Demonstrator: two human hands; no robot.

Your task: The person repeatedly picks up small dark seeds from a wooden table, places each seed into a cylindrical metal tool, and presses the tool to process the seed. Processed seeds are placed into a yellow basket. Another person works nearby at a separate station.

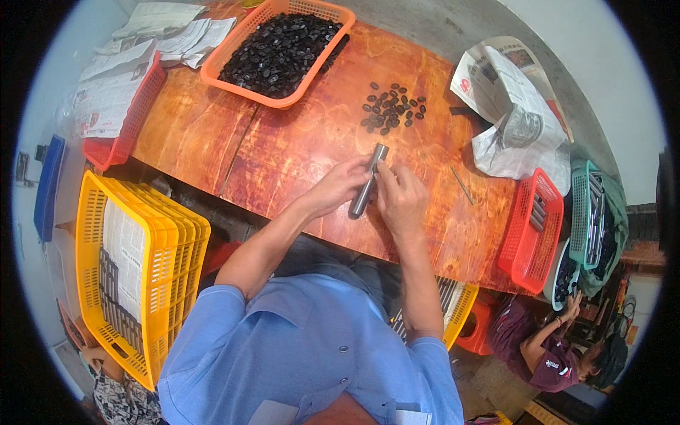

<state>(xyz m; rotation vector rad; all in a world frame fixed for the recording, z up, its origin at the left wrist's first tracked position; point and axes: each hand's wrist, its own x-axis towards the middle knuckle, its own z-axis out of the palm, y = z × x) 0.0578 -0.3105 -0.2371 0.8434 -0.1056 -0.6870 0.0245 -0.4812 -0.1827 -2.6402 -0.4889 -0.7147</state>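
A grey metal tube (367,186) slants between my hands over the near part of the wooden table (283,166). From the left, my left hand (338,188) closes its fingers on the tube's middle. My right hand (404,197) is closed too, its thumb and fingertips pressed to the tube's right side; whether a small piece sits under them is hidden. Beyond the tube, several black oval pieces (389,108) lie loose on the tabletop. An orange basket (210,80) farther left is filled with a heap of small dark pieces (283,53).
Yellow crates (145,234) stand stacked at left beside a red basket (138,113) topped with newspaper. Crumpled newspaper (520,134), a thin rod (462,185), a red basket of tubes (520,241) and a green basket (581,212) are at right. A person (538,340) works at lower right.
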